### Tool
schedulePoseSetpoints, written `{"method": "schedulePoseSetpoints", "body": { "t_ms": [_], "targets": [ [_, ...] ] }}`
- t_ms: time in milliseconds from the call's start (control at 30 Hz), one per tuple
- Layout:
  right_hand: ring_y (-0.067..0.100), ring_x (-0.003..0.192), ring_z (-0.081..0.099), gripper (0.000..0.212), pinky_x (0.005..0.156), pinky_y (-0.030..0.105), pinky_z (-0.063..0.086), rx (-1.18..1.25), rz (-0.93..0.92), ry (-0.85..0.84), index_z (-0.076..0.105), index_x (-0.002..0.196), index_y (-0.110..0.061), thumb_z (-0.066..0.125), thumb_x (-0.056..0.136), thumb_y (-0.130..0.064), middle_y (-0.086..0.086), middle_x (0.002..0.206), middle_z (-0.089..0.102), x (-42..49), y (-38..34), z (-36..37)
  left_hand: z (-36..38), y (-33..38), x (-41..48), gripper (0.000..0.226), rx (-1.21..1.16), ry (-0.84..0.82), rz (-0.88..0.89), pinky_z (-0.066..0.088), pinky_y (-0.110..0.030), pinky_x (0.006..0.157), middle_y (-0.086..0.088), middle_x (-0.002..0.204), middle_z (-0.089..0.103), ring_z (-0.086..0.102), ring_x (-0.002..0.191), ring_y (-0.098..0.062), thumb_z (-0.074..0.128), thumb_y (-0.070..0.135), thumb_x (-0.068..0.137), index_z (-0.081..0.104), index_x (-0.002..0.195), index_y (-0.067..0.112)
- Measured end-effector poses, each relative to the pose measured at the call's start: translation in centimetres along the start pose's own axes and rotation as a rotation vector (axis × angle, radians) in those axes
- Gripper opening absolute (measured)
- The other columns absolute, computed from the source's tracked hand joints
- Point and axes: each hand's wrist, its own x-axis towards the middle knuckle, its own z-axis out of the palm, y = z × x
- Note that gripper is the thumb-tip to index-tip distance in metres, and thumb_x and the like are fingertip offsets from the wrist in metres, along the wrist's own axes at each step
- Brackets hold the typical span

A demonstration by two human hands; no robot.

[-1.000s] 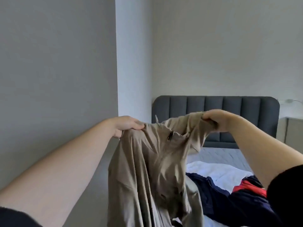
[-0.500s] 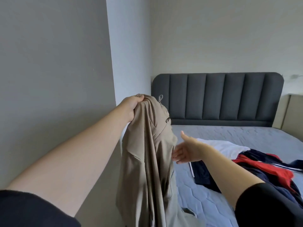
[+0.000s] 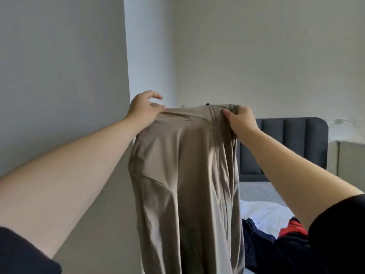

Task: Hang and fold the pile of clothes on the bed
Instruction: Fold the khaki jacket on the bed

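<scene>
Item: beige garment point(image 3: 187, 175), held up in the air by its top edge, spread between both hands and hanging straight down below the fingers, with its lower end out of frame. Left hand point(image 3: 144, 109): thumb and fingers pinch the left corner of the top edge, and the forefinger is lifted and curled, off the cloth. Right hand point(image 3: 240, 120): fingers are curled round the bunched right corner, with the thumb pressed on the near face. The top edge runs nearly level from one set of fingertips to the other. A small dark fitting and a thin loop show above it; what they are cannot be told. Bed point(image 3: 254, 192): grey mattress, below and beyond the right fingers, well apart from them. On it are a white cloth point(image 3: 264, 211), a navy garment point(image 3: 254, 240) at the cloth's near edge, and a red garment point(image 3: 294, 227) touching the navy one, partly hidden by the right arm's dark sleeve point(image 3: 339, 234). Dark padded headboard point(image 3: 292, 147): behind the right wrist. Pale cabinet point(image 3: 349, 159): beside the headboard, farther right of the fingers.
</scene>
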Motion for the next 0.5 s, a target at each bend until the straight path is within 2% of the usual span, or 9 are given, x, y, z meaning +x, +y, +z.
{"method": "schedulePoseSetpoints", "body": {
  "t_ms": [67,100,133,200,233,300,400,500],
  "targets": [
    [0.009,0.074,0.059,0.006,0.065,0.02,0.047,0.114,-0.1,0.116,0.064,0.091,-0.014,0.061,0.091,-0.02,-0.007,0.076,0.063,2.6,-4.6,-1.4,0.2,3.3,2.6,0.02,-0.092,0.184,0.099,0.038,-0.006,0.061,0.007,0.077,0.063,0.056,0.07,0.003,0.074,0.027,0.078,0.064,0.095,0.028],
    [0.012,0.074,0.063,0.005,0.068,0.024,0.052,0.189,-0.065,0.054,0.064,0.091,-0.013,0.062,0.091,-0.017,-0.005,0.076,0.065,3.5,-6.1,-2.2,0.1,4.4,3.5,0.02,-0.093,0.167,0.114,0.038,-0.009,0.064,0.006,0.085,0.064,0.057,0.078,-0.003,0.074,0.029,0.079,0.066,0.096,0.027],
    [0.015,0.072,0.066,0.004,0.069,0.029,0.056,0.231,0.014,-0.118,0.064,0.093,-0.009,0.062,0.091,-0.012,0.0,0.076,0.067,4.0,-7.2,-3.1,0.0,5.1,4.1,0.019,-0.02,0.053,0.113,0.038,-0.01,0.066,0.007,0.09,0.064,0.058,0.084,-0.007,0.074,0.029,0.08,0.068,0.098,0.025],
    [0.019,0.07,0.07,0.012,0.063,0.032,0.059,0.198,0.175,-0.506,0.068,0.093,-0.003,0.057,0.09,0.002,0.008,0.077,0.072,3.6,-8.5,-5.1,-0.6,5.5,4.3,0.014,0.286,-0.286,0.085,0.039,-0.015,0.073,0.007,0.093,0.064,0.06,0.095,-0.012,0.071,0.028,0.084,0.072,0.097,0.023],
    [0.019,0.07,0.071,0.016,0.06,0.031,0.059,0.18,0.205,-0.598,0.069,0.09,-0.003,0.055,0.088,0.006,0.009,0.079,0.073,3.6,-8.6,-6.1,-0.9,5.5,4.3,0.01,0.359,-0.333,0.081,0.04,-0.019,0.076,0.006,0.095,0.065,0.061,0.098,-0.014,0.07,0.026,0.085,0.072,0.094,0.023],
    [0.019,0.072,0.072,0.017,0.059,0.029,0.058,0.235,0.227,-0.623,0.068,0.09,-0.002,0.054,0.087,0.007,0.011,0.083,0.073,3.6,-8.6,-7.6,-1.5,5.9,4.2,0.008,0.254,-0.253,0.082,0.041,-0.021,0.073,0.003,0.094,0.066,0.063,0.093,-0.015,0.066,0.022,0.088,0.073,0.092,0.023],
    [0.02,0.078,0.072,0.015,0.063,0.031,0.059,0.388,0.294,-0.623,0.066,0.096,-0.002,0.056,0.088,-0.01,0.011,0.09,0.073,3.4,-8.1,-8.2,-1.8,7.0,4.3,0.018,0.064,-0.119,0.09,0.036,-0.014,0.053,-0.001,0.083,0.065,0.052,0.059,-0.004,0.057,0.012,0.092,0.073,0.094,0.022],
    [0.018,0.077,0.071,0.029,0.069,0.03,0.059,0.49,0.326,-0.717,0.074,0.087,-0.004,0.049,0.082,-0.018,0.009,0.085,0.074,3.0,-7.3,-8.1,-2.0,7.4,4.2,0.032,-0.02,-0.14,0.072,0.034,-0.02,0.052,-0.007,0.095,0.066,0.046,0.061,-0.013,0.046,0.002,0.094,0.071,0.095,0.023]
  ]
}}
